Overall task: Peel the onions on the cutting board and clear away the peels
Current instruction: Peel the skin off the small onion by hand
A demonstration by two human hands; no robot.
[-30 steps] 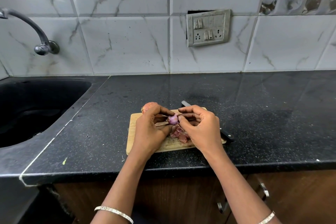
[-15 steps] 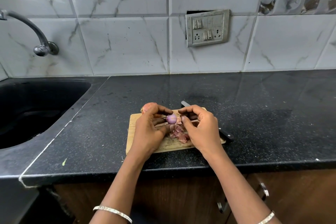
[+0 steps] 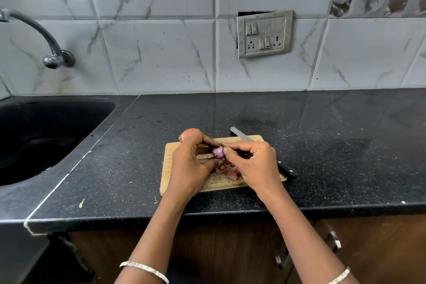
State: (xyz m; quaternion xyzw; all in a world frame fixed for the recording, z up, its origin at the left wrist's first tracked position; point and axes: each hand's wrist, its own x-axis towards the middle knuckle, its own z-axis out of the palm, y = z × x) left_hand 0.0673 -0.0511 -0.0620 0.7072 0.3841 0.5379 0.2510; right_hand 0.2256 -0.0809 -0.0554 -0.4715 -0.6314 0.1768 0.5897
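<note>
Above the board point(image 3: 169, 168), the left hand point(image 3: 189, 168) and the right hand point(image 3: 253, 163) both pinch a small purple onion point(image 3: 218, 152) with curled fingers. Peels point(image 3: 227, 169) lie on the board under it. The other onion point(image 3: 187, 132) sits at the board's far left corner.

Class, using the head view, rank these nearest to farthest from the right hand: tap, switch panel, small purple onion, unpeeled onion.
1. small purple onion: pinched by the right hand.
2. unpeeled onion: just behind the left hand.
3. switch panel: on the wall behind.
4. tap: far left, over the sink.
</note>
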